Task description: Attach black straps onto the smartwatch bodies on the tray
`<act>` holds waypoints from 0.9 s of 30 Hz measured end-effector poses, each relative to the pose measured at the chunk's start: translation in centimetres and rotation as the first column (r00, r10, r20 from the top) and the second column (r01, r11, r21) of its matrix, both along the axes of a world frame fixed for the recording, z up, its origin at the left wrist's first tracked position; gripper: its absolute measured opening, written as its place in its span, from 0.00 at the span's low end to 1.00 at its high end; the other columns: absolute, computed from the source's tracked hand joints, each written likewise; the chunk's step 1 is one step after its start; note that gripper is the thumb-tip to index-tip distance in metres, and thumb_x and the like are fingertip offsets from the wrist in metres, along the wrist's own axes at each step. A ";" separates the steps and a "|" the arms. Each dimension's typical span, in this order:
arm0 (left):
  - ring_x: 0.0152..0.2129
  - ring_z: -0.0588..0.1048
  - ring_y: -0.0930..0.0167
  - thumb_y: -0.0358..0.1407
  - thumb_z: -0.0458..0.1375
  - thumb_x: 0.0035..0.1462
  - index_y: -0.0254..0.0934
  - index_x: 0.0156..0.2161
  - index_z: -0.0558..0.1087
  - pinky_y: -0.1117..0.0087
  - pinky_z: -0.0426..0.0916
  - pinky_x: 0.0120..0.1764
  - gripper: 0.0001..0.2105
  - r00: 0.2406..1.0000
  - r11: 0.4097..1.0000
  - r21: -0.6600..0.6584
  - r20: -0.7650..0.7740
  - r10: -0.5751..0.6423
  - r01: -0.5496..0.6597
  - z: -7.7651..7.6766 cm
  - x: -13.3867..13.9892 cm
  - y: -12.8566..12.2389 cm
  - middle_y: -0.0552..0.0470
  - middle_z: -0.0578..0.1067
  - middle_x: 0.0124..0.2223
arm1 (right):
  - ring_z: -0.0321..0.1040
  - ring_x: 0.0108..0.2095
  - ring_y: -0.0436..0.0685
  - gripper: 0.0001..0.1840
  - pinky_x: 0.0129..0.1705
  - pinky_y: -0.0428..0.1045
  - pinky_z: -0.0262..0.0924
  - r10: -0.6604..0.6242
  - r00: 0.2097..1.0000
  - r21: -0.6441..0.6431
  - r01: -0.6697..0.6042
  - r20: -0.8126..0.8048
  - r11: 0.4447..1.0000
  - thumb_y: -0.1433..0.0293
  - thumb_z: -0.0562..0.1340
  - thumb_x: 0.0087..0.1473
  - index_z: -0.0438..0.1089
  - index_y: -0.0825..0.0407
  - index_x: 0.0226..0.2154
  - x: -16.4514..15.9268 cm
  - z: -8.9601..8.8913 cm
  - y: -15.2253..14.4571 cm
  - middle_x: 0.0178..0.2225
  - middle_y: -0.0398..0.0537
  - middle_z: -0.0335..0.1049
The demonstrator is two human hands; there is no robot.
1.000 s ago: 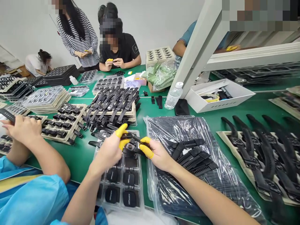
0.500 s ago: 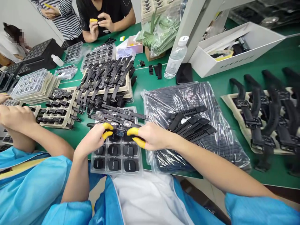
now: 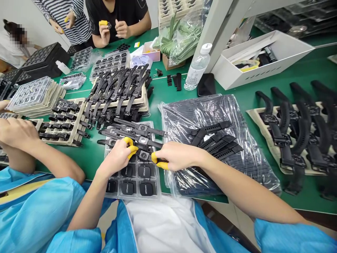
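Observation:
A black smartwatch (image 3: 143,155) shows its round back sensor upward, just above the clear plastic tray (image 3: 157,180). My left hand (image 3: 118,156), in yellow finger cots, pinches its left side. My right hand (image 3: 179,154), also in yellow cots, closes on its right side; the gripped strap is mostly hidden by the fingers. Beyond the hands, watches with straps (image 3: 142,140) lie across the tray's far rows. Square black pieces (image 3: 144,171) with pale lettering sit in the nearer compartments.
Loose black straps (image 3: 218,140) lie on a plastic-wrapped bundle (image 3: 195,112) to the right. Watch-filled trays stand left (image 3: 79,105) and far right (image 3: 250,114). A water bottle (image 3: 197,68) and white box (image 3: 226,75) are behind. A co-worker's arm (image 3: 52,154) rests close on the left.
The watch has turned from screen up to sensor side up. My left hand has moved slightly right, and both hands still grip the watch.

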State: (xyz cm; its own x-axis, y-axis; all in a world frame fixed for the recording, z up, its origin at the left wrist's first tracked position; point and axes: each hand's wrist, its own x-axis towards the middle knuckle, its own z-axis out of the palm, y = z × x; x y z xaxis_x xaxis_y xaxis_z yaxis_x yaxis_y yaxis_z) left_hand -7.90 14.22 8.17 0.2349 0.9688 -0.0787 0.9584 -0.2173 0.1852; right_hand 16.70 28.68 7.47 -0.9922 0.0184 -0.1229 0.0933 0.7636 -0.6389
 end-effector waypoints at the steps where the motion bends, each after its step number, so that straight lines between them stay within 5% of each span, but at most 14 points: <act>1: 0.45 0.70 0.62 0.28 0.50 0.70 0.38 0.52 0.77 0.59 0.69 0.49 0.15 1.000 1.000 0.011 0.003 0.004 -0.004 -0.1 0.0 0.0 0.43 0.70 0.50 | 0.60 0.22 0.52 0.07 0.27 0.48 0.45 0.001 1.000 0.006 -0.001 -0.005 1.000 0.71 0.65 0.58 0.78 0.47 0.40 0.0 0.0 0.0 0.23 0.41 0.71; 10: 0.52 0.70 0.59 0.33 0.56 0.70 0.37 0.51 0.71 0.52 0.69 0.55 0.08 0.994 0.964 0.241 0.052 0.098 -0.108 -1.7 -0.9 -1.1 0.42 0.70 0.54 | 0.67 0.27 0.53 0.09 0.29 0.48 0.47 0.014 1.000 0.011 -0.014 -0.022 1.000 0.72 0.62 0.60 0.80 0.48 0.35 0.0 0.3 0.7 0.28 0.44 0.76; 19: 0.50 0.73 0.64 0.33 0.53 0.71 0.38 0.47 0.72 0.61 0.72 0.53 0.06 0.988 0.978 0.166 0.112 0.104 -0.122 0.4 -2.0 -3.9 0.46 0.74 0.50 | 0.66 0.27 0.51 0.11 0.27 0.48 0.46 -0.010 0.991 0.080 0.021 -0.133 0.997 0.62 0.65 0.64 0.82 0.49 0.37 0.1 0.2 0.8 0.33 0.46 0.74; 27: 0.44 0.77 0.55 0.27 0.55 0.64 0.30 0.46 0.79 0.56 0.76 0.46 0.11 0.938 0.977 0.207 -0.325 0.116 -0.049 -3.2 -2.0 -5.9 0.36 0.78 0.49 | 0.69 0.30 0.53 0.14 0.27 0.49 0.47 -0.119 0.916 0.203 0.209 -0.384 0.956 0.63 0.60 0.68 0.78 0.52 0.37 -0.9 -1.7 0.7 0.31 0.47 0.75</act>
State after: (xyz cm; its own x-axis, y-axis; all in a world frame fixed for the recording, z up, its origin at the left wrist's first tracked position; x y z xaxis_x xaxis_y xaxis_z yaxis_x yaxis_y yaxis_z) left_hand -9.87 8.32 4.92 0.1459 0.9880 0.0515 0.9734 -0.1340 -0.1860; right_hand 15.82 29.35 5.76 -0.9469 0.1685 0.2738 0.0263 0.8895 -0.4562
